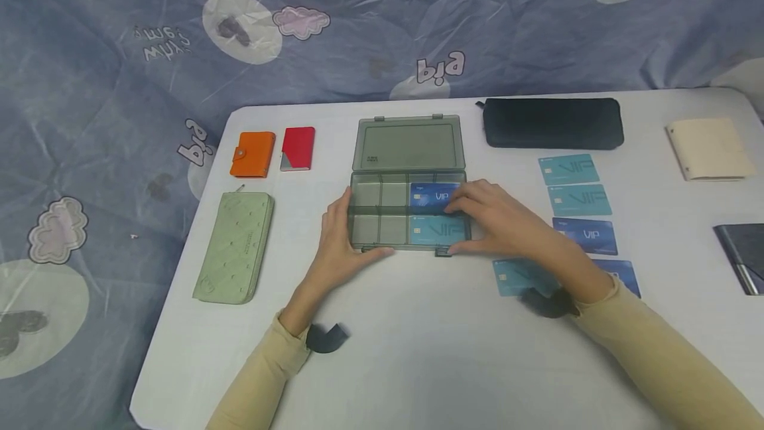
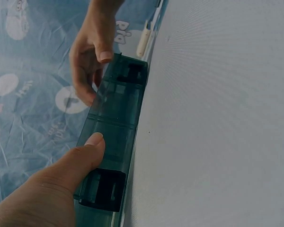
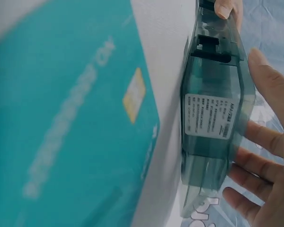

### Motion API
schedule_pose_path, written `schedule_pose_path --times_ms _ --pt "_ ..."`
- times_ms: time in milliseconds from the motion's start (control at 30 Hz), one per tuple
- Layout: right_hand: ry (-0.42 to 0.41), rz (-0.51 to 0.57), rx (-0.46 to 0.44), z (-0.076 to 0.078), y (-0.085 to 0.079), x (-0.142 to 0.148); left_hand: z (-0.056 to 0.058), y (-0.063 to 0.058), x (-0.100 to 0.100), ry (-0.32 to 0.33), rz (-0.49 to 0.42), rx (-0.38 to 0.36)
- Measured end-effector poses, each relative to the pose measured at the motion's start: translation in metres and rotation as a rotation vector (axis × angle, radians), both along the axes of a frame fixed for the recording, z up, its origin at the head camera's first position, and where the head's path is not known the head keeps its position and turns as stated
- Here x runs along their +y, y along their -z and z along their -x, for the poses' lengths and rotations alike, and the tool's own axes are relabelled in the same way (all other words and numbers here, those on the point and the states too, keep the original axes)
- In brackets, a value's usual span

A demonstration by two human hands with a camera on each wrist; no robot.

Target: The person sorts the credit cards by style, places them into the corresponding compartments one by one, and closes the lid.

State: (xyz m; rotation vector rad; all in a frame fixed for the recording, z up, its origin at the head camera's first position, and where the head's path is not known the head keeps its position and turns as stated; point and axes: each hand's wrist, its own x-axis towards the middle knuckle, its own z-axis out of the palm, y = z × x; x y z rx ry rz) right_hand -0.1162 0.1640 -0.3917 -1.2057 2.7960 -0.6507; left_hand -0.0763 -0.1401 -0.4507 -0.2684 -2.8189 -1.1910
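White desk (image 1: 418, 350) first, and square in the middle of it the smoky compartment box (image 1: 382, 221), lid flung back, long axis running left to right. Left hand (image 1: 341, 244) clamps the box's left end, thumb on the front wall. Right hand (image 1: 498, 221) lies over the right end, fingers curled onto the dark blue card (image 1: 431, 196) in the rear compartment, thumb at the front latch.
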Motion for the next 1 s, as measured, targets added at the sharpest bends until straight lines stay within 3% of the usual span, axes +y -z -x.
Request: schedule_pose_path --times_ms 233,400,567,867,1000 --pt "0.092 0.001 -0.028 -0.013 -0.002 0.038 0.000 0.001 0.002 0.008 0.005 0.002" --pt "0.068 -0.109 -0.029 -0.032 0.004 0.076 0.000 0.001 0.001 0.015 0.012 0.004" --pt "0.050 -0.165 -0.018 -0.047 0.011 0.093 0.000 -0.001 -0.001 0.013 0.002 0.012" --pt "0.056 -0.131 0.049 -0.036 0.017 0.094 0.000 -0.001 0.001 0.014 -0.011 -0.001" --pt "0.087 -0.139 0.029 -0.032 0.016 0.090 0.000 0.000 0.001 0.012 -0.005 0.000"
